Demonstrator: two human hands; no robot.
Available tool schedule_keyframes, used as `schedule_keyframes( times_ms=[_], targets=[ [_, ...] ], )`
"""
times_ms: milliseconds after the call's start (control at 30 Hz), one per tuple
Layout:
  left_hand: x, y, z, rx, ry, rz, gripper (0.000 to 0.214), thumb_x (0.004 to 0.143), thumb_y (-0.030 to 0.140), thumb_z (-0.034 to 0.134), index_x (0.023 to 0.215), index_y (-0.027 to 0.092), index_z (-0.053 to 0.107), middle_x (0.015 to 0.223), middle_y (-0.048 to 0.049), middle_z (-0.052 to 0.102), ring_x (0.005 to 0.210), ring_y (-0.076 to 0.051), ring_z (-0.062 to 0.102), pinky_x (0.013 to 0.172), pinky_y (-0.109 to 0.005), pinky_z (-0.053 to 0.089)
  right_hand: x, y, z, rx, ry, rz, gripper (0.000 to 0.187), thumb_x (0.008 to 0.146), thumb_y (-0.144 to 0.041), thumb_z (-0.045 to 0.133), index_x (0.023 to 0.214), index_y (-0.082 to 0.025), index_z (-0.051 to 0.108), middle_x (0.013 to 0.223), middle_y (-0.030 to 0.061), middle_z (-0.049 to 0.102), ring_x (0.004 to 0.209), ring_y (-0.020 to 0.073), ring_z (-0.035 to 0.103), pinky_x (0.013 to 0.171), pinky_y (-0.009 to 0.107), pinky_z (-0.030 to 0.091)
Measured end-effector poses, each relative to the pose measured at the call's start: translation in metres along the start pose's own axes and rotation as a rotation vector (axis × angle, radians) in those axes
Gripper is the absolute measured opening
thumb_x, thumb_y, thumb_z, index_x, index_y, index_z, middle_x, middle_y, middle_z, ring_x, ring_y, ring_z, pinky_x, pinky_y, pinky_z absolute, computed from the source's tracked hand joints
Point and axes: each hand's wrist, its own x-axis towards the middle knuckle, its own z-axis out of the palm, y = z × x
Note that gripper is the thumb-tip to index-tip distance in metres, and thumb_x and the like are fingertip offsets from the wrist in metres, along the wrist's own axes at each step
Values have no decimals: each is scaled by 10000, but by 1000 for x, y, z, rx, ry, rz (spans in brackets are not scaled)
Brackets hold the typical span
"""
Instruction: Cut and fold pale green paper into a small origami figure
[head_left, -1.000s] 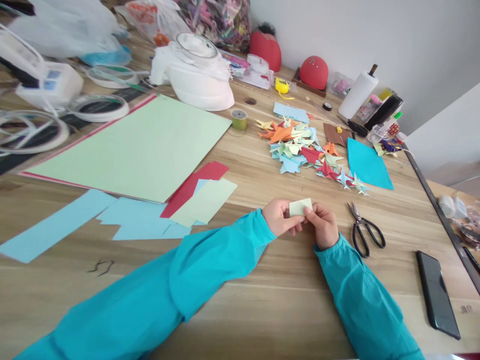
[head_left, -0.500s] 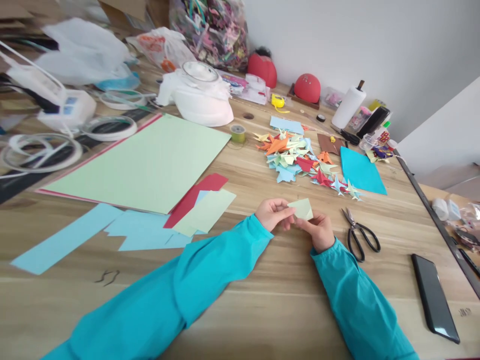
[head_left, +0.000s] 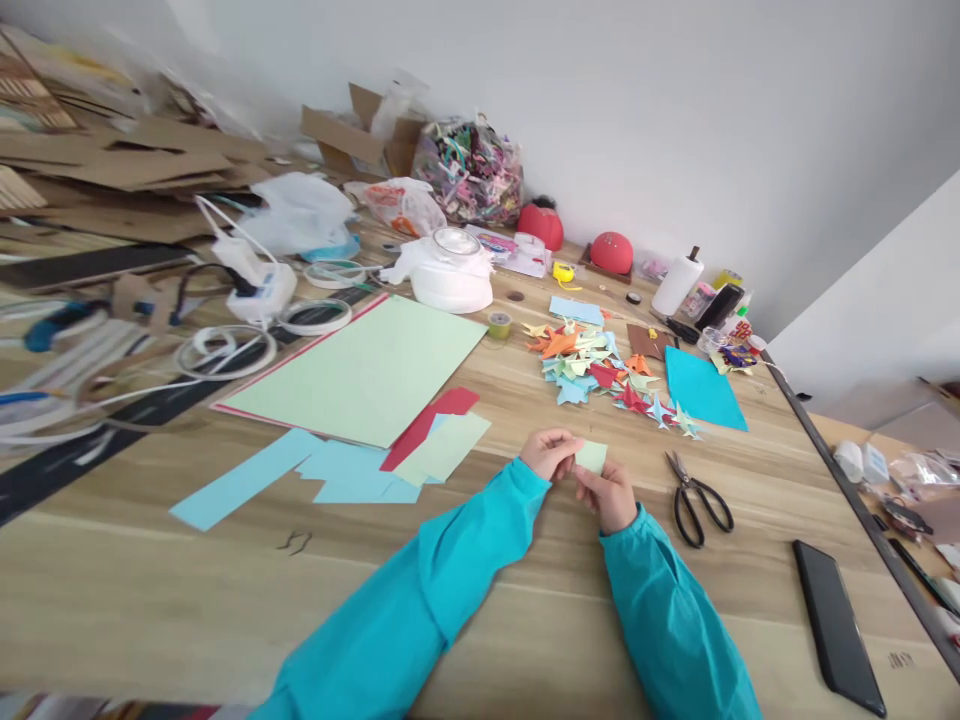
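Between my hands is a small pale green piece of paper (head_left: 592, 457), held above the wooden table. My left hand (head_left: 550, 454) pinches its left edge. From the lower right, my right hand (head_left: 609, 494) grips the same paper, thumb on the near face. Beyond the hands lies a heap of folded paper cranes (head_left: 592, 362) in orange, red, green and blue. Black-handled scissors (head_left: 696, 498) rest to the right of my right hand. Off to the left are a pale green strip (head_left: 448, 448), a red strip (head_left: 420, 430) and several light blue strips (head_left: 360, 470).
A large pale green sheet (head_left: 367, 370) lies over a red one at left. A spool of thread (head_left: 499, 324) stands beyond it. Turquoise paper (head_left: 703, 388) is at right, and a black phone (head_left: 838, 625) near the right edge. Cables and a power strip (head_left: 262, 292) crowd the far left.
The camera view has tilted up and shifted left, so more wall and clutter show. The green paper's visible face looks smaller and plainer; both hands keep hold of it.
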Motion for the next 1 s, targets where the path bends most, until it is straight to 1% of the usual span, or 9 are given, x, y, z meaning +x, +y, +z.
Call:
schedule_keyframes(
  times_ms=[133, 300, 367, 467, 567, 633, 733, 900, 1000],
  targets=[
    [-6, 1, 1, 74, 59, 43, 428, 716, 389, 520, 381, 149, 405, 294, 44, 399, 263, -39, 327, 313, -187, 208, -4, 5, 9, 226, 0, 103, 250, 589, -330, 684, 572, -119, 550, 333, -40, 490, 242, 33, 294, 263, 172, 112],
    [-1, 1, -1, 93, 87, 27, 468, 733, 483, 478, 409, 149, 419, 279, 41, 382, 246, -43, 308, 302, -191, 198, -3, 7, 10, 313, -29, 149, 254, 566, -320, 690, 577, -124, 529, 323, -50, 464, 243, 30, 278, 265, 163, 110],
    [4, 1, -3, 28, 106, -4, 473, 740, 523, 442, 454, 146, 439, 299, 40, 399, 251, -48, 327, 302, -188, 212, -2, 6, 9, 355, -39, 154, 256, 564, -317, 692, 565, -127, 521, 329, -52, 457, 253, 29, 282, 268, 162, 117],
    [10, 1, -5, -150, 28, -35, 378, 682, 503, 529, 611, 132, 512, 429, 33, 506, 305, -59, 414, 320, -183, 270, -1, 3, 5, 423, -57, 156, 254, 573, -316, 686, 561, -130, 514, 345, -61, 437, 273, 26, 275, 274, 159, 123],
    [10, -1, -5, -226, -78, -13, 363, 567, 380, 674, 802, 133, 549, 561, 33, 570, 371, -74, 486, 359, -195, 356, 0, 2, 0, 479, -84, 176, 246, 592, -308, 672, 553, -134, 503, 358, -69, 403, 284, 23, 257, 275, 157, 120],
    [10, -2, -4, -220, -117, -29, 360, 554, 340, 687, 809, 124, 554, 527, 35, 560, 393, -87, 506, 389, -211, 400, 1, 2, -3, 541, -122, 199, 235, 609, -289, 661, 546, -139, 491, 366, -70, 390, 290, 21, 247, 276, 154, 116],
    [9, -3, -2, -218, -130, -57, 312, 574, 331, 678, 761, 118, 546, 472, 38, 540, 399, -89, 511, 406, -216, 420, 3, 3, -6, 623, -188, 227, 220, 629, -260, 646, 542, -141, 483, 374, -70, 390, 297, 18, 240, 276, 147, 118],
    [11, -4, -2, -304, -161, -71, 320, 558, 326, 698, 719, 135, 499, 516, 40, 550, 418, -86, 514, 396, -213, 427, 2, -1, -4, 645, -241, 263, 168, 641, -244, 631, 589, -128, 521, 372, -73, 382, 300, 17, 235, 278, 143, 118],
    [11, -3, -2, -356, -187, -91, 317, 560, 317, 698, 712, 138, 485, 522, 36, 551, 421, -89, 516, 393, -216, 432, 2, -6, -1, 638, -243, 271, 150, 654, -236, 610, 608, -125, 521, 376, -74, 369, 304, 17, 225, 283, 146, 118]
  ],
)
